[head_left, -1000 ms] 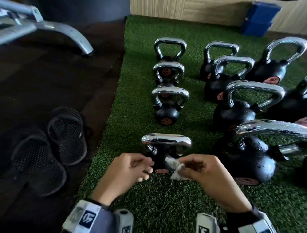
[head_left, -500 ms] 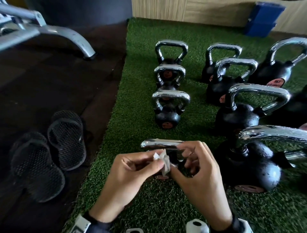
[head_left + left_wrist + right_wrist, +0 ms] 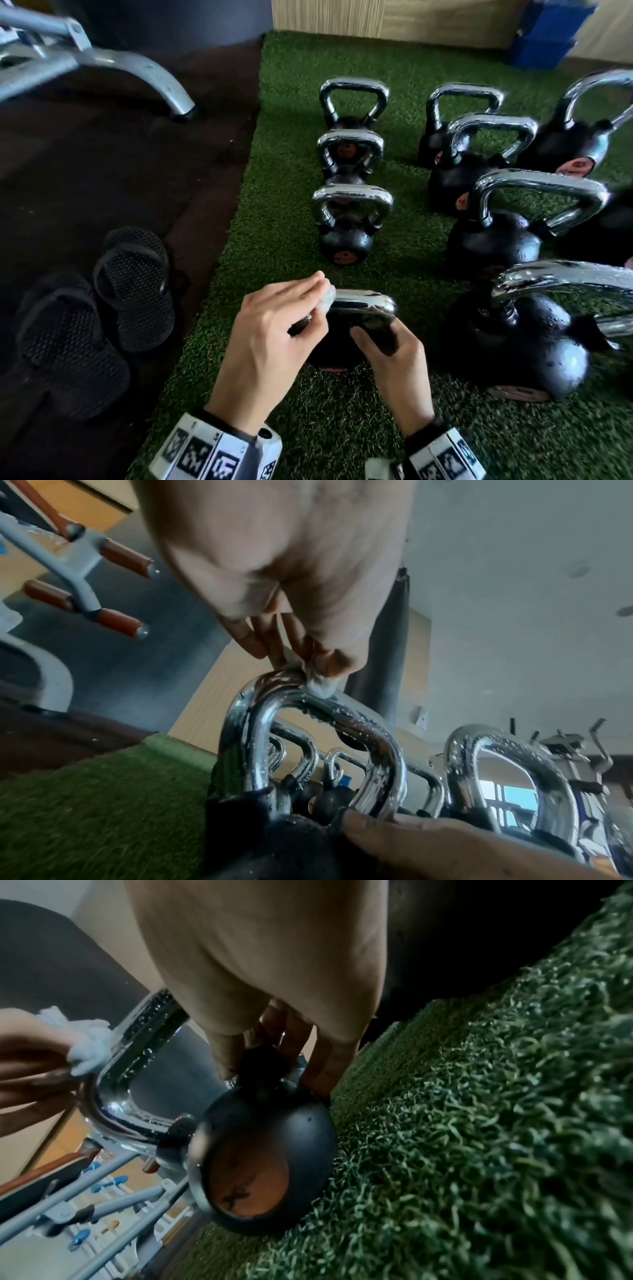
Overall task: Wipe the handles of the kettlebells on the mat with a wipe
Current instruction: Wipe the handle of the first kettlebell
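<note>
The left hand (image 3: 274, 329) pinched the wipe (image 3: 325, 298) on the near kettlebell's handle (image 3: 363, 301) while the right hand (image 3: 394, 359) gripped its body, so the first wiping probably needed a stroke rightward.

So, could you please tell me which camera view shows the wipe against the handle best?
The left wrist view: the left hand pinches the wipe onto the chrome handle at close range. The right wrist view shows the wipe at its edge; in the head view it is mostly hidden behind fingers.
</note>
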The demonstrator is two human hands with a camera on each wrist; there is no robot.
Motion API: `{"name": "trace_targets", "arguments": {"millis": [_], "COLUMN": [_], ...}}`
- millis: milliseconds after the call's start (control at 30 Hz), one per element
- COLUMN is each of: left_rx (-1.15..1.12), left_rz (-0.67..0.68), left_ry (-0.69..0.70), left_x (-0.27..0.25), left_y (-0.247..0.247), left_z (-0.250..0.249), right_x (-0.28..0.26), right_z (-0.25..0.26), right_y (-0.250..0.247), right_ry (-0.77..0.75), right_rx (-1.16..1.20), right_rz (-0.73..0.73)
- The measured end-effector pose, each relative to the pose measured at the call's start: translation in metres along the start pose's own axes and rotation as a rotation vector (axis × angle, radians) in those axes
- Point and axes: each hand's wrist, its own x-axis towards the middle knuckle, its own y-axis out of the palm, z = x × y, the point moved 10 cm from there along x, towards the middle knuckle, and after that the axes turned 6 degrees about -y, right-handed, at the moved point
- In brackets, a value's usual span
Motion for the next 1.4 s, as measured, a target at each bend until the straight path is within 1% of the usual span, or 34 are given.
{"name": "trace_targets", "arguments": {"millis": [33, 100, 167, 200, 267, 367, 500, 567, 633, 733, 800, 900, 1000, 1167, 1300, 1400], "left_rx": [-0.005, 0.036, 0.067, 0.05, -0.031, -0.129, -0.224, -0.304, -0.386, -0.421, -0.466, -0.531, -0.437, -0.404, -0.341, -0.299], "left_rz": [-0.007, 0.03, 0.084, 0.09, 0.059, 0.015, 0.001, -0.013, 0.003, 0.027, 0.013, 0.009, 0.005, -0.039, -0.039, 0.036], "left_ry": [-0.039, -0.092, -0.066, -0.06, -0.122, -0.279, -0.34, -0.402, -0.467, -0.487, -0.506, -0.591, -0.582, -0.564, -0.521, -0.492], "left_x": [0.001, 0.002, -0.001, -0.003, -0.006, -0.013, -0.022, -0.025, -0.027, -0.029, -0.033, -0.044, -0.053, -0.055, -0.029, -0.002], "left_y": [-0.003, 0.001, 0.008, 0.009, 0.002, -0.005, 0.001, 0.003, 0.009, 0.014, 0.019, 0.033, 0.042, 0.045, 0.045, 0.055], "left_z": [0.006, 0.009, 0.002, 0.001, 0.011, 0.04, 0.049, 0.061, 0.075, 0.084, 0.091, 0.104, 0.105, 0.11, 0.109, 0.105], "right_x": [0.0, 0.0, -0.001, -0.001, 0.0, 0.0, -0.001, 0.0, 0.001, 0.002, 0.002, 0.002, 0.002, -0.002, -0.017, -0.027], "right_z": [0.0, -0.002, -0.005, -0.005, -0.005, -0.006, -0.009, -0.011, -0.012, -0.013, -0.013, -0.013, -0.01, -0.008, 0.0, 0.006], "right_y": [0.001, -0.001, -0.004, -0.005, -0.004, -0.003, -0.005, -0.004, -0.005, -0.008, -0.009, -0.01, -0.011, -0.014, -0.016, -0.018], "right_ry": [-0.005, 0.001, 0.01, 0.01, 0.011, 0.023, 0.023, 0.038, 0.042, 0.041, 0.038, 0.051, 0.052, 0.059, -0.008, -0.048], "right_rx": [0.003, 0.004, 0.001, 0.003, 0.004, 0.0, 0.013, 0.012, -0.003, -0.019, -0.044, -0.056, -0.055, -0.077, -0.164, -0.243], "right_rz": [0.001, 0.001, -0.009, -0.006, 0.02, 0.026, 0.009, 0.002, -0.005, -0.017, -0.018, -0.02, -0.024, -0.02, 0.054, 0.045]}}
